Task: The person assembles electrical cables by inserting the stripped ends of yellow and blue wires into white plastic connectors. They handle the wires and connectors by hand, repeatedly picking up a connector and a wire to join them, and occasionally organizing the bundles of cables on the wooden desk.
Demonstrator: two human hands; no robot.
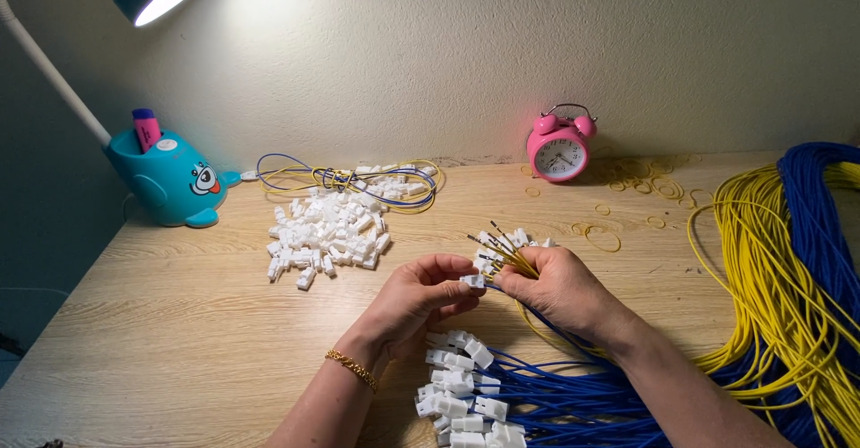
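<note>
The left hand (pixel 414 297) pinches a small white connector (pixel 472 280), light and rigid, while the right hand (pixel 557 288) grips floppy yellow wires (pixel 512 260) near their stripped ends.

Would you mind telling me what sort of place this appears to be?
Probably a home desk used for piecework assembly: a pale wooden tabletop against a plain wall, a teal whale-shaped desk lamp, a pink twin-bell alarm clock, and a heap of small white plastic connectors beside bundled yellow and blue wires.

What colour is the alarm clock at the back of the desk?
Pink, with a white dial; the alarm clock shows clearly in the head view.
</note>
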